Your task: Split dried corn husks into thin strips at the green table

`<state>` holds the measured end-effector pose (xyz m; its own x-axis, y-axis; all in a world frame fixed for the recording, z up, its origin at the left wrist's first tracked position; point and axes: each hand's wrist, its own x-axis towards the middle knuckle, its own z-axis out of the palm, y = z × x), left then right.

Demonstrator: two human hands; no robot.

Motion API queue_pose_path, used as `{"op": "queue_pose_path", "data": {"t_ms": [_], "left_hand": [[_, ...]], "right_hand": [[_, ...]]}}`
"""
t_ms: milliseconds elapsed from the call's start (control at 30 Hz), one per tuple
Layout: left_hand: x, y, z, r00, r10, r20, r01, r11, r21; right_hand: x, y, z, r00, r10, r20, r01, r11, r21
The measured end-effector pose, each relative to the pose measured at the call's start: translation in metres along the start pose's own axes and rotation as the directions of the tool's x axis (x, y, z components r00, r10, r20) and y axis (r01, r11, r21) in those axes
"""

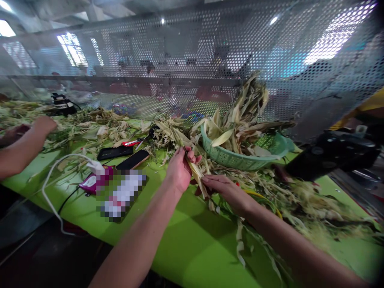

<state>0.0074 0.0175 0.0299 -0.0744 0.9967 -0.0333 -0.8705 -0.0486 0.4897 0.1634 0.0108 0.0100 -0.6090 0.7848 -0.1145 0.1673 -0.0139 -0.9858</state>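
Observation:
Dry corn husk [196, 173], pale yellow and long, slants between my two hands above the green table. My left hand [179, 170] is closed around its upper part, thumb on top. Lower down, the fingers of my right hand [223, 190] pinch the husk near its bottom end. Part of the right fingers is hidden behind the husk. Just beyond my hands stands a green plastic basket [246, 161] heaped with dried husks [223, 138]. Shredded husk and silk [312, 204] lie to the right of my right hand.
Phones [133, 159], a red-handled cutter [132, 143] and a purple power strip [94, 182] with a white cable lie left. A co-worker's arm [27, 140] reaches in at far left near a dark bottle [61, 105]. Perforated metal panel [180, 64] stands behind; a black machine [330, 154] stands right.

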Motion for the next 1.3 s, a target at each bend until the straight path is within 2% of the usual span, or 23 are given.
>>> {"op": "queue_pose_path", "data": {"t_ms": [233, 433, 633, 767, 867, 967, 1033, 1100, 1167, 1300], "left_hand": [[0.001, 0.001, -0.002, 1.000, 0.014, -0.005, -0.014, 1.000, -0.018], [-0.001, -0.003, 0.001, 1.000, 0.003, -0.031, -0.003, 1.000, 0.005], [-0.005, -0.002, 0.002, 0.996, -0.090, 0.028, 0.088, 0.995, 0.042], [-0.004, -0.001, 0.000, 0.996, -0.069, 0.063, 0.061, 0.990, 0.128], [-0.003, -0.002, -0.002, 0.997, -0.049, 0.058, 0.035, 0.973, 0.227], [-0.002, -0.002, -0.003, 0.999, -0.028, 0.036, 0.015, 0.950, 0.311], [-0.004, -0.002, -0.002, 0.999, -0.021, 0.031, 0.009, 0.939, 0.344], [-0.006, -0.002, -0.001, 1.000, 0.004, 0.016, -0.009, 0.936, 0.353], [-0.009, -0.001, 0.001, 0.999, 0.015, 0.036, -0.027, 0.938, 0.346], [-0.015, -0.001, 0.005, 0.996, 0.018, 0.090, -0.048, 0.936, 0.348]], "right_hand": [[-0.002, -0.003, 0.001, 0.998, 0.029, 0.063, -0.031, 0.999, 0.028], [-0.006, -0.006, 0.012, 0.997, 0.021, 0.074, -0.027, 0.996, 0.085], [-0.008, -0.004, 0.019, 0.994, 0.051, 0.096, -0.050, 0.999, -0.017], [-0.006, -0.001, 0.019, 0.991, 0.093, 0.091, -0.087, 0.994, -0.064], [-0.005, -0.006, 0.012, 0.993, 0.073, 0.096, -0.053, 0.978, -0.204], [-0.009, -0.021, -0.004, 0.999, -0.052, 0.010, 0.050, 0.883, -0.466], [-0.019, -0.031, -0.020, 0.988, -0.133, -0.075, 0.067, 0.821, -0.567], [-0.033, -0.037, -0.036, 0.974, -0.166, -0.152, 0.034, 0.776, -0.630], [-0.049, -0.034, -0.050, 0.971, -0.139, -0.197, -0.033, 0.733, -0.680], [-0.081, -0.013, -0.066, 0.953, -0.080, -0.293, -0.182, 0.623, -0.761]]}}
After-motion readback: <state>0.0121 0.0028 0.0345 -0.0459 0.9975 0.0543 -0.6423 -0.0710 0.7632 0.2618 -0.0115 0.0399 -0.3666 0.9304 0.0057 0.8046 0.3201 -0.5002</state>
